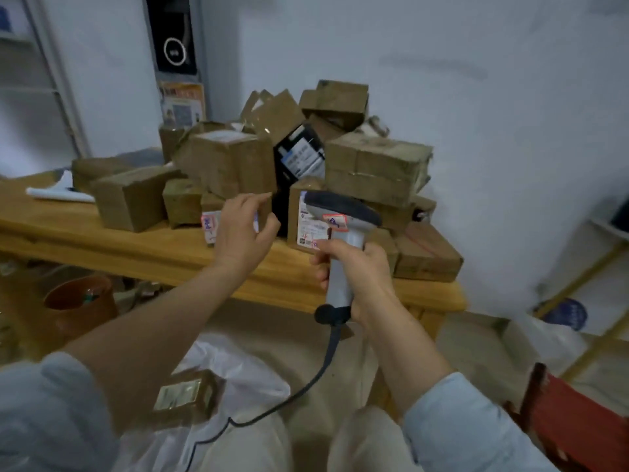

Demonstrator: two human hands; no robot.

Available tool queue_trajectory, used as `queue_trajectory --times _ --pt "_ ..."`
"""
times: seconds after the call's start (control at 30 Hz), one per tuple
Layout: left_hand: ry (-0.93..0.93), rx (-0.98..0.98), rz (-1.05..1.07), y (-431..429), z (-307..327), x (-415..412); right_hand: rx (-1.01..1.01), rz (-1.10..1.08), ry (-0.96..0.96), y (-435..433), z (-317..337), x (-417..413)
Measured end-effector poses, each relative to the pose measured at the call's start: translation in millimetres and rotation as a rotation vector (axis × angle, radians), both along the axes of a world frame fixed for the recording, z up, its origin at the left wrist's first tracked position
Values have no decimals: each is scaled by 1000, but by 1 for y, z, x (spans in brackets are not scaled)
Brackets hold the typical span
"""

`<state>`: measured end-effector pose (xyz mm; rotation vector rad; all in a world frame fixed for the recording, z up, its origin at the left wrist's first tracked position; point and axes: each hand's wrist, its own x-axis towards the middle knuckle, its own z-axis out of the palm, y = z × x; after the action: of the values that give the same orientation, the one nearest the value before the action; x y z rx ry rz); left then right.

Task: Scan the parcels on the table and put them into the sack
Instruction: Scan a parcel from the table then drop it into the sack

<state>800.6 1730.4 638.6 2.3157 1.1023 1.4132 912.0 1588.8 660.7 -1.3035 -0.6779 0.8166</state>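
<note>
White plastic sack (pixel 248 373): below the front edge of the yellow wooden table (pixel 143 248); one brown labelled cardboard parcel (pixel 185 393) lies in it
Right hand (pixel 355 279): before the table's edge; fingers wrapped round the handle of the grey handheld scanner (pixel 342 212); black cable (pixel 306 383) trails down toward the sack
Left hand (pixel 243 229): fingers spread, slightly bent, at a small white-labelled parcel (pixel 208 226) on the table's front; contact unclear
Heap of brown cardboard parcels (pixel 374 165): on the table's right end

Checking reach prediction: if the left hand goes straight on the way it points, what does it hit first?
Probably the small labelled parcel just beyond the left hand; depth is unclear, so treat that as likely, not certain.
</note>
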Motion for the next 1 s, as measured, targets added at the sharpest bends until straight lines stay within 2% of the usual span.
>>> queue_trajectory --times 0.1,0.17,0.23,0.33,0.37,0.43,0.57,0.73,0.87,1.0 --pt "-55 -108 -100 -14 33 40 90 -109 84 -17 22 32" --pt "-103 -267 -159 -17 55 65 145 -187 121 -25 33 53" --pt "-225 -532 -201 -11 76 88 188 -278 169 -27 41 77" --pt "-507 -1073 -287 -7 106 114 230 -358 237 -23 53 110" --pt "-539 -1211 -324 -12 115 119 233 -369 244 -19 56 120" --pt "-529 -1371 -342 -17 123 135 237 -384 254 -10 63 136" --pt "-533 -1521 -318 -25 135 167 237 -385 274 4 67 160" --pt "-434 -1414 -343 -39 140 189 200 -359 272 10 55 171" --pt "-551 -1521 -323 -34 134 196 207 -336 287 13 49 174" --pt "-673 -1506 -342 -35 130 191 218 -333 306 12 44 174"
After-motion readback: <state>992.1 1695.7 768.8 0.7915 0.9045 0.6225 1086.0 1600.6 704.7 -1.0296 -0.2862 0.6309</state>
